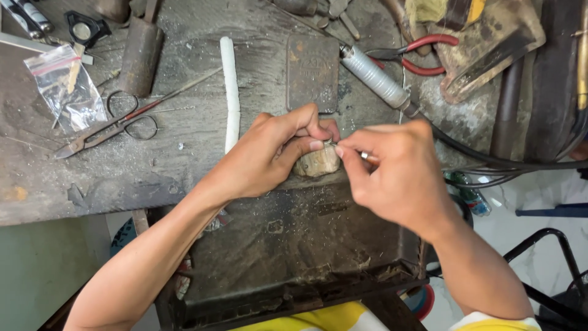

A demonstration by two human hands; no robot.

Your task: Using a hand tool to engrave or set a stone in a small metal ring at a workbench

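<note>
My left hand [278, 147] rests on a worn wooden bench pin [317, 164] at the bench's front edge, its thumb and fingers pinching a tiny metal piece [327, 143] that is mostly hidden. My right hand [392, 171] meets it from the right, fingers closed on a thin tool [366, 157] whose tip touches the small piece. Only a short bit of the tool shows between the fingers.
On the dark workbench [184, 153] lie metal shears [110, 129], a white stick [230, 92], a flat metal block [312, 72], a silver rotary handpiece [376, 78] with black cable, red-handled pliers [422, 55], a plastic bag [64, 89]. A dark catch tray [294, 245] sits below.
</note>
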